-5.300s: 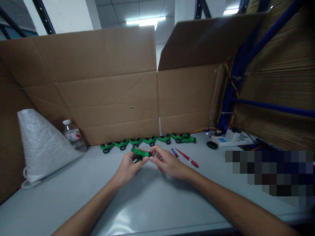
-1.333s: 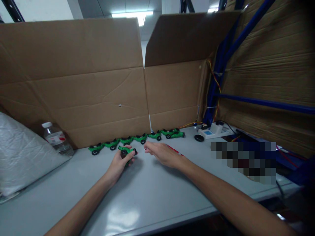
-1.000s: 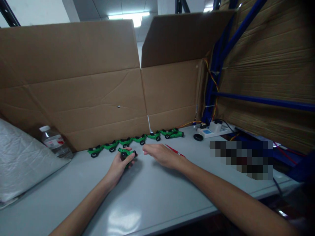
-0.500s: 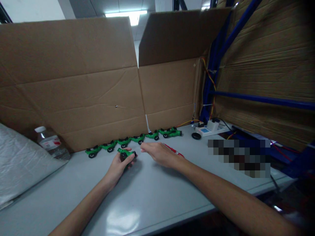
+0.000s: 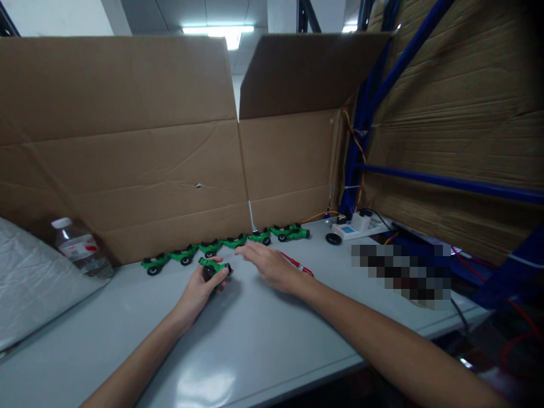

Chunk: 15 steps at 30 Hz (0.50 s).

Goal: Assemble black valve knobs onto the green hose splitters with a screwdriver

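My left hand point(image 5: 199, 292) grips a small green toy vehicle point(image 5: 215, 267) with black parts, its thumb along the near side and its fingers partly hidden underneath. To the right, my right hand point(image 5: 270, 265) hovers over the table with its fingers stretched out to the left, apart from the held toy and with nothing visible in them. Behind both hands, several similar green toys point(image 5: 209, 247) with black wheels stand in a row along the cardboard. Just beyond my right wrist lies a slim red-and-white item point(image 5: 301, 266), too small to name surely.
Cardboard panels point(image 5: 170, 164) wall the back of the white table point(image 5: 255, 345). A water bottle point(image 5: 80, 249) leans by a pale bag point(image 5: 34, 283) at left. At right are a black ring point(image 5: 334, 238), a power strip point(image 5: 359, 226), cables and a blue metal frame point(image 5: 408, 62).
The fingers of my right hand have straightened from a closed, pinched shape. My left hand keeps hold of the green toy. The whole view has shifted slightly.
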Tool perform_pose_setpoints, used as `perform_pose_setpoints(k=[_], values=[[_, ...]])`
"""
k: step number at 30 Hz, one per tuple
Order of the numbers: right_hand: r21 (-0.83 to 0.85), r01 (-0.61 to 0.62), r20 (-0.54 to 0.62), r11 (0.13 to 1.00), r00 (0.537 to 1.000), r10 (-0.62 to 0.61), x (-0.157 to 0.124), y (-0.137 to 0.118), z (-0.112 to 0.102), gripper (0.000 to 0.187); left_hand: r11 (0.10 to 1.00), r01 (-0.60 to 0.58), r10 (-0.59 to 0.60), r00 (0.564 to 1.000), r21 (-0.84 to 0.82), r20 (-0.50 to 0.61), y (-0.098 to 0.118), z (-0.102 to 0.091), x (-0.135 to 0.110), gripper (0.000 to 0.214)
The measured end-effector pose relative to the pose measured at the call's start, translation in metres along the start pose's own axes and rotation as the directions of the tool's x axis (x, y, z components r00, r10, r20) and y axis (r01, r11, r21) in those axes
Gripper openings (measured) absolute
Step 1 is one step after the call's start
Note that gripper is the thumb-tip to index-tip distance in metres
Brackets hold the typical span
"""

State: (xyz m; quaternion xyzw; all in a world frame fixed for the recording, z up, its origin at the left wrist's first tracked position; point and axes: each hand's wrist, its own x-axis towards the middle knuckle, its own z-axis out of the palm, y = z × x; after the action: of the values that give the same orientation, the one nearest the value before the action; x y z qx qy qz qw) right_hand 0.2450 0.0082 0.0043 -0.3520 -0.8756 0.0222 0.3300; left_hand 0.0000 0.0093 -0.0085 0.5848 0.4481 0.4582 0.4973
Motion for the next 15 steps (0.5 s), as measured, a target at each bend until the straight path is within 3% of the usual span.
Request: perform_pose_setpoints(k=[4, 15], values=[[-0.017, 0.005, 0.004, 1.0, 1.0, -0.005, 0.0, -0.0038, -0.0014, 0.059, 1.0, -0.007, 0.007, 1.0, 0.016, 0.003, -0.0025, -0.0009, 0.0015, 0.068], [0.011, 0.004, -0.074, 1.0, 0.997, -0.004, 0.0002, -0.0042, 0.0002, 0.037, 0.999, -0.016, 0.016, 1.0, 0.047, 0.008, 0.0027, 0.0011, -0.0017, 0.068]])
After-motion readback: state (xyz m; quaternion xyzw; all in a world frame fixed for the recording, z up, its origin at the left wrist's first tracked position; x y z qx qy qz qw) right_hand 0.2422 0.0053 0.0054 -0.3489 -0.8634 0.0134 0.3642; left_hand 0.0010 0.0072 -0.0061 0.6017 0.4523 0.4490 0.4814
